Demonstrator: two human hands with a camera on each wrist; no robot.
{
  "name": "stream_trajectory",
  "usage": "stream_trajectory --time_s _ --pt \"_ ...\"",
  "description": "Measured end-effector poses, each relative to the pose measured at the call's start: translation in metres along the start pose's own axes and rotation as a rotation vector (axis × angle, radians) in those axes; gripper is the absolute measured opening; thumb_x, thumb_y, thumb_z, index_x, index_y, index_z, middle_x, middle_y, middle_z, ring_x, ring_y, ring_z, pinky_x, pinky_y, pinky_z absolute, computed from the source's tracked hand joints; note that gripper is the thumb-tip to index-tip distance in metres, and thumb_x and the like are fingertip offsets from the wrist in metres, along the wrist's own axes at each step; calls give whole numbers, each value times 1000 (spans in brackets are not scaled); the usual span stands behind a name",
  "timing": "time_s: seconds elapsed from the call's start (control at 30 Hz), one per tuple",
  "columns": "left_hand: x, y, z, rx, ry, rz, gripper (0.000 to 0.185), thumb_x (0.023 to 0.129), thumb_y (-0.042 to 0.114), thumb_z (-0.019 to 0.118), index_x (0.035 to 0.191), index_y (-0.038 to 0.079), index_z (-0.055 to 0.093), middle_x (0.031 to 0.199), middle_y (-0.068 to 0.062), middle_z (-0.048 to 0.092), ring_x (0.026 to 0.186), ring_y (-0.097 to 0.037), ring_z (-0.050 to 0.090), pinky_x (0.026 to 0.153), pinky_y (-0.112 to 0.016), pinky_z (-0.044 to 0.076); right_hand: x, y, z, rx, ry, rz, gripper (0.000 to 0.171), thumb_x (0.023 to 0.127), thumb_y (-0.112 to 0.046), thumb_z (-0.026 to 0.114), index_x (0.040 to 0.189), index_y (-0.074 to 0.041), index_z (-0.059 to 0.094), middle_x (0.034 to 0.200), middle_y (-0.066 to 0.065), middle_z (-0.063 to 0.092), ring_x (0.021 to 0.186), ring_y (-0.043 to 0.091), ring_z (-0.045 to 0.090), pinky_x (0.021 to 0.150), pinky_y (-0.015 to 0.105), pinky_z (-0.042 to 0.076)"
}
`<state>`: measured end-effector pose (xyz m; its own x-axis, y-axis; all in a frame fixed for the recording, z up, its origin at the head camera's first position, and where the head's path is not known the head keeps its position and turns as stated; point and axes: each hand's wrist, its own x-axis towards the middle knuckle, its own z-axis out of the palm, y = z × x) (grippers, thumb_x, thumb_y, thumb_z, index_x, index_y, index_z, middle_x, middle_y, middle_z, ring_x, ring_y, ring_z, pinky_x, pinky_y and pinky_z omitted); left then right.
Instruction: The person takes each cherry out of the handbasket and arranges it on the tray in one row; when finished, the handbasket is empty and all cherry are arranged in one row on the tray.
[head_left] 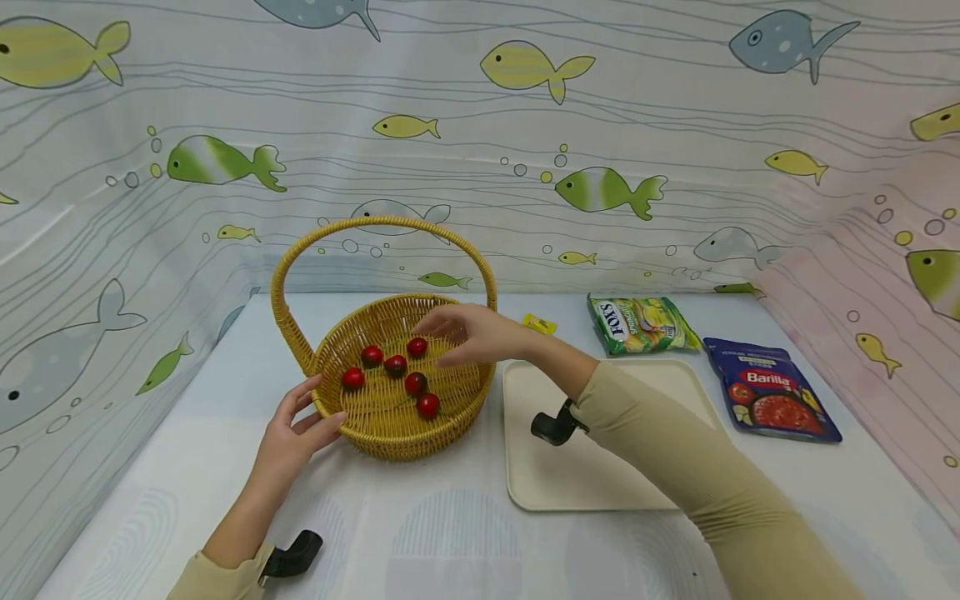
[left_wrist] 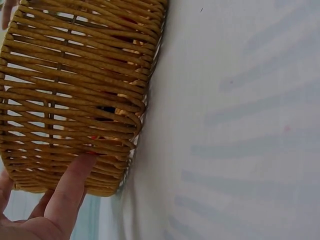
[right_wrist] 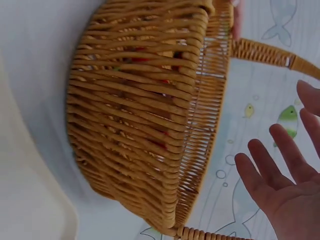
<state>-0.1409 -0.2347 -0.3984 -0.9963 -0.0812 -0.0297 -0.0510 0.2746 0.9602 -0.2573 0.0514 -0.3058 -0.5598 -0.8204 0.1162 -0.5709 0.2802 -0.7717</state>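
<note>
Several dark red cherries [head_left: 395, 366] lie spread over the floor of a round wicker basket [head_left: 405, 448] with a tall arched handle. At the basket's near left side, my left hand [head_left: 288, 433] holds the rim between thumb and fingers. The left wrist view shows a digit of my left hand [left_wrist: 65, 205] pressed against the woven wall [left_wrist: 75, 90]. Over the basket's right part hovers my right hand [head_left: 480, 337], fingers apart and nothing held. In the right wrist view, my right hand [right_wrist: 290, 185] has spread fingers beside the wicker rim.
A cream tray [head_left: 585, 492] lies right of the basket, under my right forearm. Behind it are a green Fox's candy bag [head_left: 642, 325] and a small yellow packet [head_left: 539, 323]. A blue Barilla pouch [head_left: 772, 389] lies at the far right. Fish-patterned cloth walls surround the table.
</note>
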Motion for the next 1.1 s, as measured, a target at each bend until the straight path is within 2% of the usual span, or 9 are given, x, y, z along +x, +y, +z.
stream_trajectory --time_s 0.07,0.13,0.3,0.43,0.63,0.83,0.93,0.97,1.1 --pt "-1 0 -1 -13 -20 4 75 89 25 65 148 15 20 145 -23 18 124 -35 40 77 -23 52 8 2 -1 33 -20 5 43 85 -10 69 125 -7 54 124 3 55 115 21 50 97 39 42" --pt "0 -3 -1 -13 -14 -3 75 88 28 66 147 17 22 144 -21 20 121 -29 44 76 -22 52 16 4 -1 66 -40 22 43 86 -9 68 126 -6 53 124 4 54 116 23 50 97 40 42" --pt "1 -4 -1 -11 -12 -12 75 87 32 66 147 18 23 143 -17 22 116 -16 47 76 -21 52 31 6 -1 65 -65 94 45 86 -15 68 128 -10 52 123 2 54 118 23 49 93 29 44" --pt "-2 0 1 -8 -6 -7 74 88 28 65 147 16 22 143 -19 22 121 -28 43 76 -22 52 42 8 1 83 -72 132 44 85 -18 69 126 -14 53 125 1 53 118 20 48 89 24 45" --pt "-1 2 1 8 -9 -22 73 90 28 63 147 14 20 144 -20 21 124 -36 38 77 -22 52 59 11 3 179 -66 121 38 87 -14 67 123 -13 56 122 1 54 118 25 49 87 27 48" --pt "-1 -2 -1 -2 -7 -5 74 89 28 64 148 16 20 144 -20 20 123 -31 41 77 -22 52 82 15 6 251 -35 110 36 86 -8 67 121 -8 56 122 11 55 115 25 50 85 26 49" --pt "0 -3 -1 -11 0 1 73 89 26 64 147 17 22 144 -21 20 123 -32 42 74 -20 52 88 22 5 249 -15 100 34 86 -6 67 118 -4 56 123 15 54 115 26 50 85 26 49" --pt "0 -2 0 -19 -3 -2 73 89 25 64 147 16 21 144 -21 19 124 -36 39 74 -20 52 89 25 5 246 -15 100 34 86 -5 67 117 -2 56 123 16 54 115 27 50 85 26 49" --pt "0 -1 1 -36 -14 -10 73 90 22 64 148 14 19 145 -21 18 125 -38 37 75 -19 52 94 38 7 213 -54 139 33 85 2 64 117 6 55 124 21 52 114 30 51 83 27 50"
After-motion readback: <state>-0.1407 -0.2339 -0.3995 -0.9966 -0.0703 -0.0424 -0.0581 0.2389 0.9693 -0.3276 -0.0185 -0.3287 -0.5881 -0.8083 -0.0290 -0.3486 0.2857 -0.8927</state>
